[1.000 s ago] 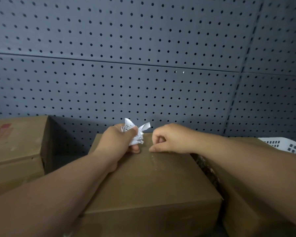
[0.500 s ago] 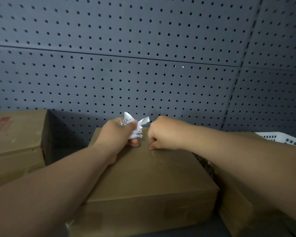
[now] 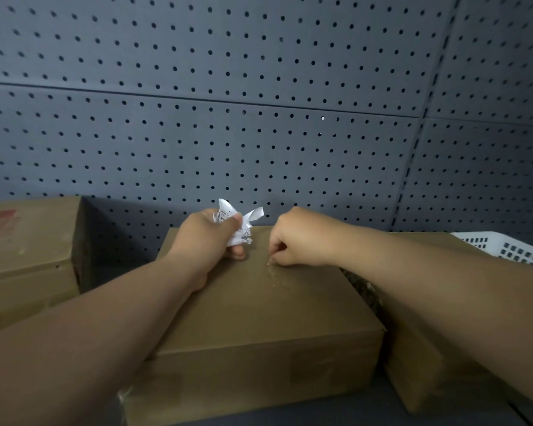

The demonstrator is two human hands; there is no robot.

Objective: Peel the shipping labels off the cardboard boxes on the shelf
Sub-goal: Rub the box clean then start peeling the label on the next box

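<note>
At the left edge sits a closed cardboard box (image 3: 25,241) with red print. Right of it, the left hand (image 3: 203,238) rests on the middle box (image 3: 259,318), its fingers (image 3: 233,221) curled tight round a crumpled white label (image 3: 239,229) that sticks out above them. The right hand (image 3: 302,238) is curled into a fist, fingertips touching that box's top at pale label scraps (image 3: 273,269) — none visibly gripped. Further right come another box (image 3: 428,358) and a white basket (image 3: 511,247) — its contents hidden.
</note>
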